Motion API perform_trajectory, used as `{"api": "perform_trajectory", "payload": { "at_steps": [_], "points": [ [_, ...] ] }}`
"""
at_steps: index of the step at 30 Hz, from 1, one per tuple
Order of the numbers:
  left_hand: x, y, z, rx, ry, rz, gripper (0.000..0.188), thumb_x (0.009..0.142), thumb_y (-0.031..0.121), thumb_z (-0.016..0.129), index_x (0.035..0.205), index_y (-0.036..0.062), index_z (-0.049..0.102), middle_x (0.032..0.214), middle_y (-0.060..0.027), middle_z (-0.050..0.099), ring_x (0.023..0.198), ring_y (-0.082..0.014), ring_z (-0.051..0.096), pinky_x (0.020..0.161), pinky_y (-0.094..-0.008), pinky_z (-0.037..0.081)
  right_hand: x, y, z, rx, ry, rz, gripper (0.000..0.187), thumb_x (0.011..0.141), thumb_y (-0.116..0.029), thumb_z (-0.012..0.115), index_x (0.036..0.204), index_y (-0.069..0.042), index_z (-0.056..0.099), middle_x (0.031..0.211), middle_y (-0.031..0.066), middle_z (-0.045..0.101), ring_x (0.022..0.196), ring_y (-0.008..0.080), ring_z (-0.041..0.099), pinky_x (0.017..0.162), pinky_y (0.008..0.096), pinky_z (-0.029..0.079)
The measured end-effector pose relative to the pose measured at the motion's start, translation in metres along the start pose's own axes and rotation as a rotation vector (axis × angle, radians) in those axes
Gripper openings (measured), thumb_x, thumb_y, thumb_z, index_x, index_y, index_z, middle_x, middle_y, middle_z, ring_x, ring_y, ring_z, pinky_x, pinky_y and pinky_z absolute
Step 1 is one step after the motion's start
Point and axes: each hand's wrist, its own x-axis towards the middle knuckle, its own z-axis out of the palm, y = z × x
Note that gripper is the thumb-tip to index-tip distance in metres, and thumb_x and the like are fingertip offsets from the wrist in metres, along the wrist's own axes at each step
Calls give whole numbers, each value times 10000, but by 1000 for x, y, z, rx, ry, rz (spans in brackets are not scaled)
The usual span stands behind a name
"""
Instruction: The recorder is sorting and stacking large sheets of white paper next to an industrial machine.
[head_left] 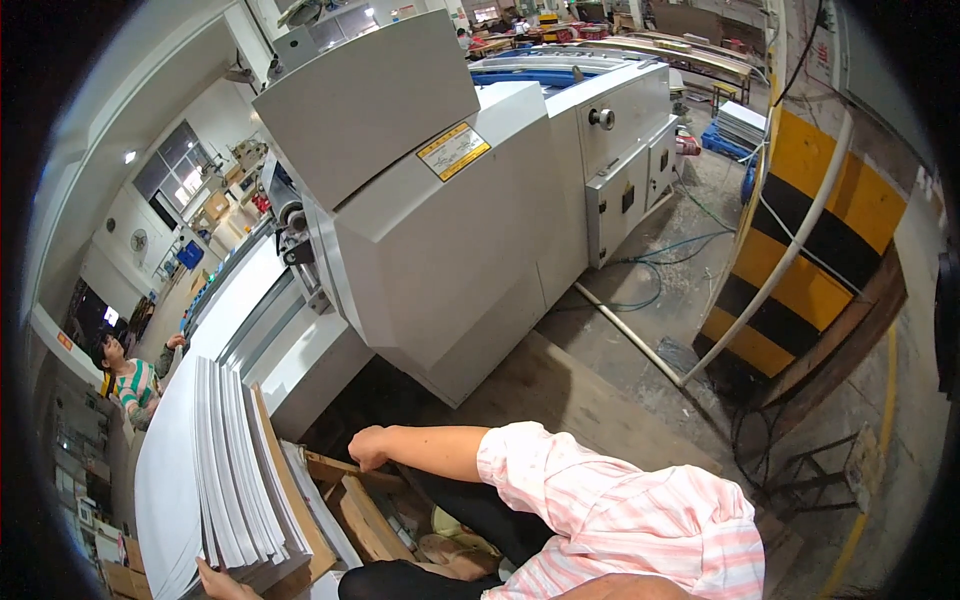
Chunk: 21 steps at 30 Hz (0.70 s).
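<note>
A tall stack of large white sheets [165,470] stands at the left, its layers slightly fanned along the near side. At the lower edge, my left hand [225,582] is at the stack's near corner, thumb against the sheets; its other fingers are partly hidden. My right hand [368,448] is closed in a fist beside the stack, above wooden slats [370,515]. Whether it holds anything is hidden. A brown board [290,480] runs along the stack's right side. My right arm wears a pink and white striped sleeve [540,470].
A large grey machine [450,250] rises ahead, with a pale bed [250,295] reaching left. A person in a striped top [135,385] stands beyond the stack. At right are a yellow-black striped barrier [800,250], a pale pipe [640,345], floor cables [650,275] and a stool [830,465].
</note>
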Motion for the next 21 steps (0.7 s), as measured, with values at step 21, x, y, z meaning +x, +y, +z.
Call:
{"api": "perform_trajectory", "payload": {
  "at_steps": [21],
  "points": [
    [4, -8, -13, -119, -27, 9, 479, 882, 320, 562, 1174, -60, 542, 1131, -141, 566, 957, -228, 542, 779, -324, 453, 18, -29, 7, -9, -64, -16, 285, 710, -254, 634, 860, -15, 678, 842, 183, 654, 822, 316, 633, 692, 409, 498]
  ]
}}
